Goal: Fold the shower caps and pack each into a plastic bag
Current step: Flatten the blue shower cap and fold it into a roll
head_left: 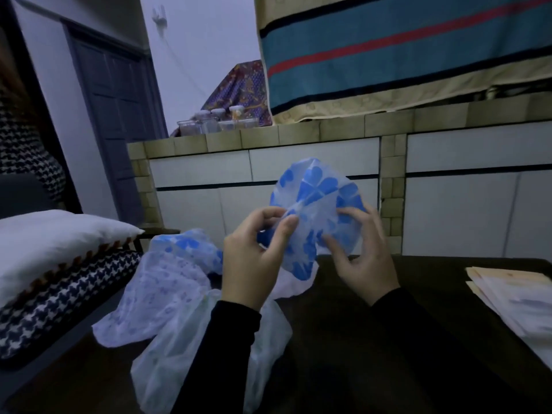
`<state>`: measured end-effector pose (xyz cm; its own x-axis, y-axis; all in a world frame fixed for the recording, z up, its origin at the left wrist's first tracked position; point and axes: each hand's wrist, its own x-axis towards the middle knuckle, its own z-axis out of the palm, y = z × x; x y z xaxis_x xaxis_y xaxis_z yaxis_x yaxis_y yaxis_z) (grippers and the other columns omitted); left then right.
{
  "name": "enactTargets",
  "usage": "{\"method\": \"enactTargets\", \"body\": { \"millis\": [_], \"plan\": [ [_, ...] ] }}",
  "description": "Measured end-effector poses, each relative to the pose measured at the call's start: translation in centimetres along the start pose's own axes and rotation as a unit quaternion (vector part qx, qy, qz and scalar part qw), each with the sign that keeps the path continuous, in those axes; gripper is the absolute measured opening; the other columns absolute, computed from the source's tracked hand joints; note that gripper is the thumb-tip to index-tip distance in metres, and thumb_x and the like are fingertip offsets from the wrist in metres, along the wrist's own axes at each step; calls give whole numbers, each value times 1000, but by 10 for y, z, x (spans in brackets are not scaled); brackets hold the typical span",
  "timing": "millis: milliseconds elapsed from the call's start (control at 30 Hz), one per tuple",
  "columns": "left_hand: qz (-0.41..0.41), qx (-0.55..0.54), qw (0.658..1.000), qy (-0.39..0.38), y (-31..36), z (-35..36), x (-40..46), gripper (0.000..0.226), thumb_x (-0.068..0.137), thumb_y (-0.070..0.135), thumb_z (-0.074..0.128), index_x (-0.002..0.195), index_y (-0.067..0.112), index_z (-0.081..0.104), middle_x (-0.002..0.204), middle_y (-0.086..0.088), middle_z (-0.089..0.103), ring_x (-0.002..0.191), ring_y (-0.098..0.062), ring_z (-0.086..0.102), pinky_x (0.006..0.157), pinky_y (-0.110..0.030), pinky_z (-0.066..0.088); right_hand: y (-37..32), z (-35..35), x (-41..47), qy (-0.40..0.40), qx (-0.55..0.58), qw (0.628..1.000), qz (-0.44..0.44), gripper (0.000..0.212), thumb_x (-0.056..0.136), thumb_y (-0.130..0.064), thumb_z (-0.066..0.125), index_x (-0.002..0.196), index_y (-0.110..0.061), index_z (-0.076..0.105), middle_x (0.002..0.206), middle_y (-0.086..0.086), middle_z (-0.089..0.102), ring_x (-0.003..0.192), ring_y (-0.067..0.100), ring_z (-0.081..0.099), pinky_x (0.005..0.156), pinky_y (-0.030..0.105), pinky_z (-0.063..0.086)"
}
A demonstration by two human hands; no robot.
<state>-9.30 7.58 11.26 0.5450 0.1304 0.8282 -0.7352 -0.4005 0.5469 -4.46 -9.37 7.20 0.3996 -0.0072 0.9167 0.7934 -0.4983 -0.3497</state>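
- Holding the blue-flowered shower cap (316, 210) up in the air above the dark bench (388, 324), the person has both hands on it, and it looks only partly gathered, so the fold is probably at its start.
- The left hand (254, 258) pinches the cap's left edge between thumb and curled fingers (288, 227); the right hand (364, 252) grips the right side, its fingers curled into the film.
- To fold it well, bring the two pinched edges together so the elastic rim meets itself, then press the air out before the next fold; thin plastic like this probably springs open if trapped air stays inside.
- Lowering the cap onto the bench and smoothing it flat there would likely give a neater crease than folding in mid-air.
- Keep the grip light, since a hard pull could stretch or tear the film.
- A pile of unfolded caps (167, 294) lies on the bench to the left, under the left forearm; keep the held cap apart from it so they do not tangle.
- A stack of flat packets (513, 294), possibly the plastic bags, sits at the bench's right edge, near the right hand.
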Motion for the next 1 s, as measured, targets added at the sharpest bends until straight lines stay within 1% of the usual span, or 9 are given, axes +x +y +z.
{"method": "enactTargets", "body": {
  "millis": [133,267,367,433,600,700,733,833,1000],
  "plan": [
    [-32,-88,987,-132,-12,27,-11,31,81,20,65,112,24,62,107,8,68,103,-3,62,85,-18,51,28,-40,3,38,-26,997,65,18,89,-20,63,104,-27,54,100,-21,52,99,-10,52,83,15,47],
    [-19,-25,980,-197,-31,51,-22,52,70,7,52,120,22,55,123,8,60,114,-7,55,96,-20,44,54,-84,9,5,12,980,200,15,95,-22,53,86,-33,50,86,-9,57,78,-1,58,71,16,48],
    [-29,112,974,-195,-49,68,-29,39,78,18,63,117,20,59,115,8,63,109,-8,54,95,-19,40,74,-109,14,5,97,942,322,17,99,-18,47,83,-24,50,80,-2,59,65,3,60,66,26,48],
    [-96,101,968,-210,-55,78,-35,25,82,26,68,105,19,65,103,5,68,96,-7,59,83,-11,44,87,-118,15,36,136,913,382,21,98,-12,47,79,-19,53,69,-2,62,57,3,59,64,26,47],
    [-221,-25,966,-134,-58,95,-38,29,82,38,64,83,10,63,80,-6,71,74,-18,65,72,-42,53,102,-124,4,-98,125,831,533,24,95,-13,45,88,-6,67,58,-1,67,59,15,61,65,29,48],
    [-247,-72,960,-106,-57,96,-37,23,86,30,67,84,7,63,80,-11,72,74,-22,66,72,-45,54,97,-119,-2,-273,-30,829,488,11,88,-15,55,84,-19,64,68,-5,61,66,16,56,53,21,42],
    [-249,-77,960,-105,-58,96,-37,22,87,28,67,85,7,63,81,-13,72,74,-24,66,73,-46,54,95,-115,-2,-271,-33,834,480,4,79,-20,60,83,-21,62,78,-3,63,77,21,59,60,23,44],
    [-230,-83,963,-114,-59,95,-36,18,88,25,67,87,7,65,82,-13,72,79,-30,69,74,-48,53,95,-107,3,-266,79,868,412,41,66,-35,61,107,-36,59,122,-5,61,114,20,55,95,41,44],
    [-212,-70,969,-101,-61,94,-34,23,84,34,69,86,11,68,80,-9,73,74,-20,67,71,-39,53,87,-95,5,-318,164,855,376,18,85,-30,63,102,-24,65,110,5,67,97,19,64,86,31,50]
  ]
}}
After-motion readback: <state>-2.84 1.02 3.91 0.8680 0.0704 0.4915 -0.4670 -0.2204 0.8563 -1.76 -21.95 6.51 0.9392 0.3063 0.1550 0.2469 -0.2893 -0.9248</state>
